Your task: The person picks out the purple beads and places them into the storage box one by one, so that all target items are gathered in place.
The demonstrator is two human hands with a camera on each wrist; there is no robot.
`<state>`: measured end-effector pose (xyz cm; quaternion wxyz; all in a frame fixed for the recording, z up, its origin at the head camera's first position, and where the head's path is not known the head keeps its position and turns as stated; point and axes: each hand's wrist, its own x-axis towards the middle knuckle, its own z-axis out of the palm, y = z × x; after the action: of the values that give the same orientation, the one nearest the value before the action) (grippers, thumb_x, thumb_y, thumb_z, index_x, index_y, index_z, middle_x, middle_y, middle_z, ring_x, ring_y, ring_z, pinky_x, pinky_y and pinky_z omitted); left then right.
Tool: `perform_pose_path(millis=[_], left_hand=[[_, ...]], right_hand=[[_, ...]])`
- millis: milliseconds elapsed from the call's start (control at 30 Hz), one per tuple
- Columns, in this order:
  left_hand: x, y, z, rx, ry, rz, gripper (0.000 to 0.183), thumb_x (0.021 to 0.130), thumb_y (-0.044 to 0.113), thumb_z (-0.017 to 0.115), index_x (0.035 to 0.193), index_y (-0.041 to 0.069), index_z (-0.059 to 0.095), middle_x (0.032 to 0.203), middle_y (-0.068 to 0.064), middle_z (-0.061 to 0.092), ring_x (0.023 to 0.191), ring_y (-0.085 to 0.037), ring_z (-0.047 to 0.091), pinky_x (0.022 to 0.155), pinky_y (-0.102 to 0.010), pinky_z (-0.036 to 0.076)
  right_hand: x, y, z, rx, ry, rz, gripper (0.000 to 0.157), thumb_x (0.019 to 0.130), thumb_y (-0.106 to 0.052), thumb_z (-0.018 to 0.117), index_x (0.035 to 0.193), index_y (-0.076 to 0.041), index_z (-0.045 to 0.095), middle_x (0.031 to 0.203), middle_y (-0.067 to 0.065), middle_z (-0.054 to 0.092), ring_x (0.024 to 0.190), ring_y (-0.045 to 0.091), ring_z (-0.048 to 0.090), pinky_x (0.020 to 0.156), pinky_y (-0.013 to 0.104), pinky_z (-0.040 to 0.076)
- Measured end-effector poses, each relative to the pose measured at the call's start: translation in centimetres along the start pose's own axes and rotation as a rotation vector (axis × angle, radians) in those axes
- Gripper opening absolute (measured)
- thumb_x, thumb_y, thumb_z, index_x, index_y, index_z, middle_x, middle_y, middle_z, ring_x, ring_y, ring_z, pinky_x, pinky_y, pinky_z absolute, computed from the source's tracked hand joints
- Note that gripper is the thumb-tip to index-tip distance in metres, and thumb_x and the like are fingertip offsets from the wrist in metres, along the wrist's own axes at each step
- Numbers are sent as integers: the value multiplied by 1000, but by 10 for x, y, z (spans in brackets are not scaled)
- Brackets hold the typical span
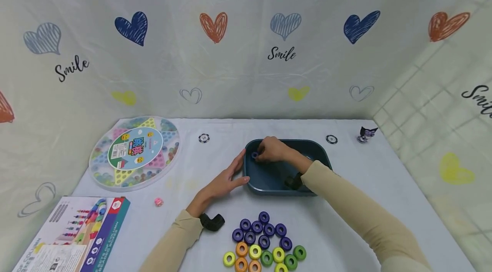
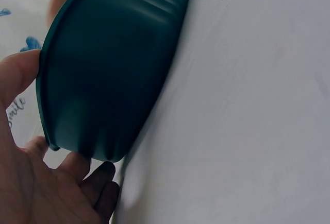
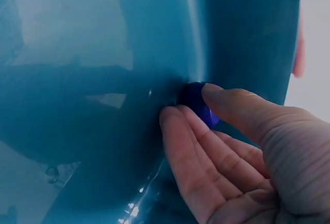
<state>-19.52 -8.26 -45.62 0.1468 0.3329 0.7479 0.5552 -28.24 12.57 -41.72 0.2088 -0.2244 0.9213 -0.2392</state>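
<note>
A dark teal plastic basin [image 1: 269, 178] stands on the white table, right of centre. My right hand [image 1: 273, 150] is inside it at the far left end. In the right wrist view, thumb and fingertips pinch a blue-purple ring bead [image 3: 196, 100] low against the basin's inner wall. The left hand [image 1: 222, 184] rests against the basin's left end from outside. Its thumb touches the rim while the fairly straight fingers [image 2: 75, 166] lie along the outer wall. Several purple ring beads [image 1: 257, 226] lie in front of the basin, with orange, yellow and green ones nearer me.
At the left are a round Chinese checkers set [image 1: 134, 152] and a printed toy box [image 1: 73, 233]. A small pink piece [image 1: 159, 201] lies near them. Poker-chip-like discs [image 1: 204, 138] flank the basin at the back, and a small dark figurine [image 1: 366, 134] stands far right.
</note>
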Motion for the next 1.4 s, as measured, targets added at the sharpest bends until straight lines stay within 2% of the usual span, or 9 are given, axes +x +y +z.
perform_pose_path(millis=[267, 433, 567, 633, 800, 933, 1067, 1233, 1400], left_hand=[[1, -3, 0, 23, 5, -8, 76, 92, 14, 51, 145, 11, -2, 150, -11, 6, 134, -20, 16, 106, -40, 16], [0, -5, 0, 11, 16, -25, 76, 91, 15, 53, 146, 12, 0, 150, -9, 8, 134, -17, 18, 106, -42, 17], [-1, -4, 0, 4, 19, -37, 76, 91, 15, 53, 146, 12, 1, 150, -10, 10, 134, -19, 18, 106, -42, 17], [-1, -3, 0, 9, 24, -42, 76, 91, 15, 53, 146, 12, 1, 150, -10, 11, 134, -19, 18, 106, -41, 18], [0, -4, 1, 22, 36, -36, 77, 90, 15, 54, 146, 11, 1, 149, -12, 12, 134, -21, 19, 106, -42, 18], [1, -6, 2, 38, 44, -31, 78, 89, 17, 56, 146, 12, 2, 149, -12, 11, 134, -20, 18, 106, -41, 18], [1, -6, 2, 41, 50, -29, 79, 89, 17, 57, 146, 13, 3, 150, -10, 10, 134, -19, 18, 106, -43, 18], [1, -6, 2, 24, 51, -17, 79, 88, 15, 58, 146, 11, 3, 150, -10, 10, 134, -20, 17, 105, -45, 18], [1, -5, 3, 18, 49, -20, 78, 89, 14, 57, 146, 11, 3, 150, -10, 9, 134, -21, 17, 105, -45, 18]], right_hand=[[-13, 2, -12, 32, 10, 1, 31, 82, -16, 65, 106, 4, 63, 81, 4, 67, 69, 11, 62, 65, 28, 50], [-33, 1, -19, -33, 54, -86, 30, 85, -18, 61, 107, 3, 62, 88, 6, 66, 73, 12, 61, 67, 28, 50], [-61, -5, -17, -74, 139, -191, 27, 87, -20, 60, 106, -1, 63, 88, 1, 65, 73, 8, 59, 66, 26, 49], [-79, -11, -13, -72, 177, -242, 25, 87, -21, 60, 104, -3, 64, 81, -3, 64, 67, 5, 57, 61, 24, 48], [-125, -30, 5, -66, 201, -339, 16, 87, -22, 61, 97, -11, 66, 67, -14, 55, 55, 1, 47, 51, 20, 43], [-155, -35, 27, -63, 126, -317, 14, 85, -24, 63, 94, -14, 66, 64, -17, 50, 54, -1, 44, 50, 18, 41], [-172, -27, 52, -60, 50, -243, 17, 83, -29, 64, 93, -14, 67, 61, -18, 48, 52, -1, 43, 49, 18, 39], [-177, -13, 75, -64, 35, -144, 26, 82, -39, 64, 92, -15, 66, 58, -18, 47, 51, -1, 42, 49, 19, 38], [-177, -5, 84, -48, 14, -109, 30, 80, -43, 64, 93, -16, 65, 58, -16, 47, 51, 0, 42, 48, 21, 36]])
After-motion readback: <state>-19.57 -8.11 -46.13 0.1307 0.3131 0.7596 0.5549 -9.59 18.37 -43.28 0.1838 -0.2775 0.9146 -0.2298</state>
